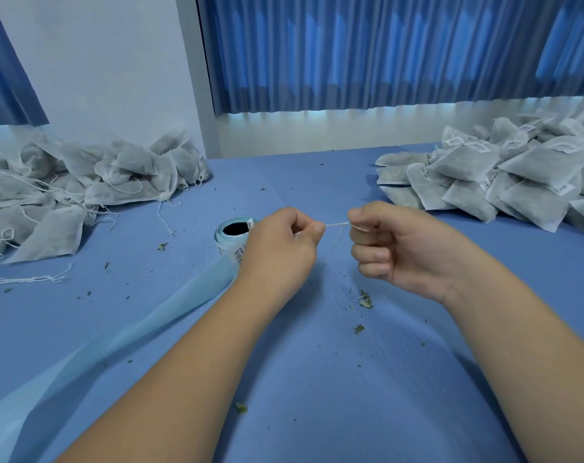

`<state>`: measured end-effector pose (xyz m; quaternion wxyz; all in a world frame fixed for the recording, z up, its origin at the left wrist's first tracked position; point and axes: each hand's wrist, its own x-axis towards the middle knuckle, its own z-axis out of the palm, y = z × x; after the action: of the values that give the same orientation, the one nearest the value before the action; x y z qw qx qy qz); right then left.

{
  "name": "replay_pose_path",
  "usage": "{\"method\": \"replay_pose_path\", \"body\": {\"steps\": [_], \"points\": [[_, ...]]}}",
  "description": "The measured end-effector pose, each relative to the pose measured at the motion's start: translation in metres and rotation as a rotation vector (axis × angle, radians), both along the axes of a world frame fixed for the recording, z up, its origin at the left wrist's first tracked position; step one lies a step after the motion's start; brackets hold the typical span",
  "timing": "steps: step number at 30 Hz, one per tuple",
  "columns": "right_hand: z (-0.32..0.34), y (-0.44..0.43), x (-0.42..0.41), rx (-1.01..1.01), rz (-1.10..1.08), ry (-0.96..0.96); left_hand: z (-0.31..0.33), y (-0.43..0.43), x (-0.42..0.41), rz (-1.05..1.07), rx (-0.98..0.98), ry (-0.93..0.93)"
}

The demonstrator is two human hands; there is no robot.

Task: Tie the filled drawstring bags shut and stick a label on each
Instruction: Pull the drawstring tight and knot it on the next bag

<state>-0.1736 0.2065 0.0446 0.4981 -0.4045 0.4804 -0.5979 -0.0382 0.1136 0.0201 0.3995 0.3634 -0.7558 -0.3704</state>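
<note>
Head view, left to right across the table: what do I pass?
In order: pile of unlabelled bags → label roll → left hand → string pinched by both hands → right hand → pile of labelled bags.

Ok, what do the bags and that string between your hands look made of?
Bags: thin white non-woven fabric, probably; matte and half see-through, with dark filling showing through. String: likely cotton thread, white and matte; it looks twisted, with a fuzzy loose end.
</note>
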Motion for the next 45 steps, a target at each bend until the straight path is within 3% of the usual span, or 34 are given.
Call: {"method": "replay_pose_path", "body": {"steps": [4,13,22,28,33,37,41,45], "points": [[0.002,0.001,-0.001,-0.098,0.025,-0.043,-0.003,0.000,0.001,-0.039,-0.003,-0.029],[0.000,0.002,-0.001,-0.004,0.036,0.050,-0.003,0.001,-0.001,0.046,-0.055,0.008],[0.000,-0.003,-0.022,-0.119,-0.451,-0.143,-0.006,0.004,0.005,-0.146,0.026,-0.111],[0.001,0.000,-0.026,-0.194,-0.571,-0.175,-0.006,0.007,0.006,-0.339,0.079,-0.285],[0.003,0.001,-0.019,-0.264,-0.586,-0.080,-0.004,0.012,0.005,-0.477,0.194,-0.281],[0.005,0.002,-0.015,-0.322,-0.594,0.001,-0.006,0.008,0.002,-0.315,0.153,-0.213],[0.004,0.003,-0.009,-0.409,-0.609,0.266,-0.006,0.001,0.001,-0.164,0.193,-0.037],[-0.003,0.001,0.002,-0.448,-0.554,0.616,-0.006,-0.003,0.001,-0.073,0.211,-0.009]]}}
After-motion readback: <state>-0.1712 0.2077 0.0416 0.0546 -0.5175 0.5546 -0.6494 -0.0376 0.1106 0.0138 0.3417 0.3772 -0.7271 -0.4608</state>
